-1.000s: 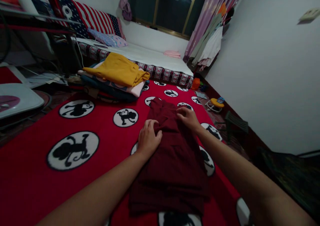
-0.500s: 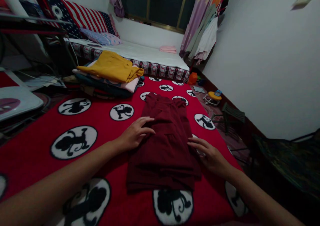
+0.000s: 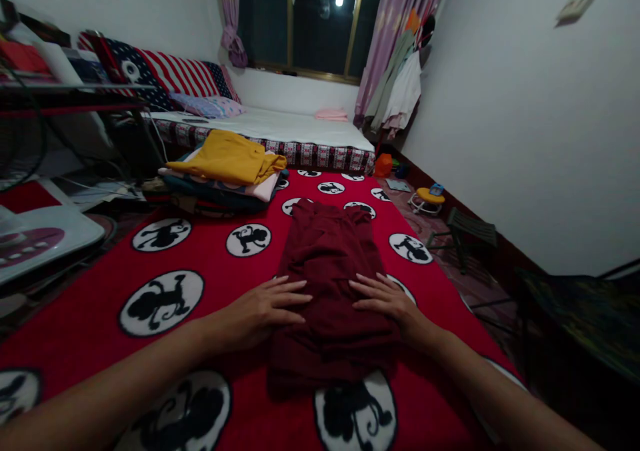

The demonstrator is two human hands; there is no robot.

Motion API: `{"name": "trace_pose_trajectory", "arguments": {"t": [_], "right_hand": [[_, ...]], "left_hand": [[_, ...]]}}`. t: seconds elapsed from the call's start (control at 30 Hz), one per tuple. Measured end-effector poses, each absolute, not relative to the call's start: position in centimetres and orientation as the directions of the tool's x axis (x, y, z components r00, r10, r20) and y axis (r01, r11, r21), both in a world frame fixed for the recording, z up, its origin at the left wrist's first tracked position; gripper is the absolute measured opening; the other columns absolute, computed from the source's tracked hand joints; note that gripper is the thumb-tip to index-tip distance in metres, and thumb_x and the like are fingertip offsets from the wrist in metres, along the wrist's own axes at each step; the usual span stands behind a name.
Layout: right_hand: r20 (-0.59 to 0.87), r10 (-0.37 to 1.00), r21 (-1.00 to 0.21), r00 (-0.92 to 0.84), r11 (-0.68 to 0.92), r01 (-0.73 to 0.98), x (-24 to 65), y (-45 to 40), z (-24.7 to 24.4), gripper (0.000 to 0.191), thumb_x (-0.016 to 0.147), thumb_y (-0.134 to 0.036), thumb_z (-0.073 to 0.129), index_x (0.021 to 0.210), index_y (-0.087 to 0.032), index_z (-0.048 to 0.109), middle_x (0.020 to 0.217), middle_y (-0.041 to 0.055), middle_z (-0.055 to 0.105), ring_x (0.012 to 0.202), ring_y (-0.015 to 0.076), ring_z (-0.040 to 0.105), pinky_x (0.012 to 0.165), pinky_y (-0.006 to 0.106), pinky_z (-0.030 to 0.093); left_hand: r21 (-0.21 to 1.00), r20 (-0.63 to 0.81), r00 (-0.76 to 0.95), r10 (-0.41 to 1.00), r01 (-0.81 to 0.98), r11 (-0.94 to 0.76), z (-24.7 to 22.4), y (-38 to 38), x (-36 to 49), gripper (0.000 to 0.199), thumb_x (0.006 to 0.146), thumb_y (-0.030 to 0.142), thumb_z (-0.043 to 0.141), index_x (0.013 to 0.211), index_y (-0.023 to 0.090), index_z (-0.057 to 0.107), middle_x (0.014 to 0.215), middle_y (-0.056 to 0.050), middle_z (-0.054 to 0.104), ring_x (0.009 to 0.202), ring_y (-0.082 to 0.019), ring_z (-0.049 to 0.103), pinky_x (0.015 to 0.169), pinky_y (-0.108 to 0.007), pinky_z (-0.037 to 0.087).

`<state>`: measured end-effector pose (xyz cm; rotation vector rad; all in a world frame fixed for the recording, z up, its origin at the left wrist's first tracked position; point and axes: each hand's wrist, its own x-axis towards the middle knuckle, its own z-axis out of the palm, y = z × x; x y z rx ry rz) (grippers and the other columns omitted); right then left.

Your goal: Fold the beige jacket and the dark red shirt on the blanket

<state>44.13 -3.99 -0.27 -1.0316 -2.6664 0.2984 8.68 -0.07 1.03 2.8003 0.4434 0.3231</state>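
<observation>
Yellow cloth (image 3: 225, 158) tops the pile (image 3: 215, 196), beyond your left hand (image 3: 250, 312), whose fingers lie slightly apart on the left side of the maroon garment (image 3: 330, 261). That garment lies lengthwise on the red blanket (image 3: 220, 274), rumpled between your hands. Your right hand (image 3: 393, 303) rests on its right side, fingers spread too, clamped on nothing. You seem to be at a smoothing step — palms low, touch light. More smoothing would call for even pressure — a hard push could bunch the layers.
</observation>
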Motion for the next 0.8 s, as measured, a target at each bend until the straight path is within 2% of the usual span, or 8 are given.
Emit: {"name": "trace_pose_trajectory", "arguments": {"t": [0.13,0.27,0.33,0.43,0.53,0.67,0.73,0.8], "right_hand": [[0.151,0.689,-0.398,-0.709,0.699,0.595,43.9,-5.9,0.4,0.030,0.094,-0.035,0.047,0.121,-0.028,0.059,0.134,0.0072,0.058,0.135,0.0212,0.041,0.115,0.050,0.018],[0.142,0.738,-0.592,-0.659,0.597,0.541,43.6,-8.3,2.1,0.037,0.089,-0.044,0.056,0.122,-0.028,0.060,0.127,0.0075,0.064,0.127,0.0238,0.051,0.111,0.047,0.029],[0.141,0.818,-0.733,-0.557,0.464,0.497,43.4,-7.3,3.6,0.037,0.087,-0.047,0.057,0.115,-0.025,0.065,0.118,0.0085,0.068,0.116,0.0256,0.060,0.102,0.043,0.042],[0.199,0.947,-0.883,-0.252,0.285,0.374,43.1,-2.2,5.7,0.037,0.082,-0.051,0.061,0.096,-0.019,0.071,0.099,0.0077,0.073,0.093,0.0268,0.067,0.083,0.038,0.052],[0.201,0.972,-0.950,0.121,0.163,0.268,43.0,4.9,5.8,0.046,0.070,-0.052,0.070,0.101,-0.017,0.067,0.098,0.0061,0.072,0.091,0.0262,0.066,0.084,0.040,0.052],[0.060,0.924,-0.950,0.377,-0.063,0.306,42.9,10.3,2.2,0.063,0.065,-0.046,0.074,0.119,-0.017,0.058,0.116,0.0132,0.066,0.105,0.0270,0.063,0.093,0.041,0.049],[0.168,0.907,-0.916,0.385,-0.001,0.402,42.9,10.6,0.0,0.068,0.060,-0.038,0.077,0.121,-0.016,0.056,0.123,0.0140,0.063,0.113,0.0265,0.059,0.101,0.041,0.044],[0.284,0.906,-0.881,0.315,0.117,0.459,43.0,10.2,-1.5,0.059,0.061,-0.032,0.074,0.116,-0.016,0.060,0.121,0.0127,0.065,0.114,0.0251,0.059,0.105,0.042,0.041]], "left_hand": [[0.389,0.179,0.945,0.274,0.188,-0.902,1.0,-1.6,8.1,0.053,0.081,0.006,0.047,0.126,0.032,0.057,0.137,0.000,0.057,0.138,-0.023,0.038,0.116,-0.046,0.026],[0.531,0.250,0.918,0.308,0.136,-0.837,2.0,-3.2,7.4,0.049,0.080,0.010,0.051,0.124,0.030,0.058,0.128,-0.003,0.063,0.129,-0.024,0.049,0.110,-0.040,0.037],[0.652,0.280,0.864,0.419,0.149,-0.743,3.6,-2.1,8.0,0.040,0.083,0.014,0.053,0.119,0.027,0.062,0.120,-0.005,0.068,0.117,-0.024,0.059,0.101,-0.037,0.045],[0.867,0.272,0.639,0.720,0.163,-0.471,6.4,2.8,10.6,0.023,0.084,0.033,0.058,0.099,0.019,0.069,0.097,-0.007,0.074,0.090,-0.023,0.068,0.078,-0.032,0.054],[0.970,0.206,0.242,0.948,0.076,-0.230,7.3,9.3,13.8,0.043,0.077,0.050,0.065,0.105,0.018,0.065,0.094,-0.006,0.072,0.089,-0.023,0.066,0.069,-0.028,0.053],[0.977,-0.109,0.040,0.993,0.187,0.100,3.9,14.1,15.9,0.062,0.072,0.055,0.069,0.118,0.015,0.057,0.101,-0.012,0.070,0.088,-0.025,0.067,0.066,-0.030,0.052],[0.966,-0.075,0.031,0.997,0.251,0.065,1.3,14.2,15.9,0.068,0.068,0.047,0.076,0.124,0.015,0.054,0.112,-0.014,0.067,0.098,-0.027,0.065,0.078,-0.033,0.052],[0.941,0.068,0.021,0.997,0.329,-0.071,-0.8,13.6,15.5,0.068,0.065,0.033,0.079,0.125,0.016,0.053,0.121,-0.014,0.063,0.109,-0.028,0.062,0.092,-0.037,0.049]]}}
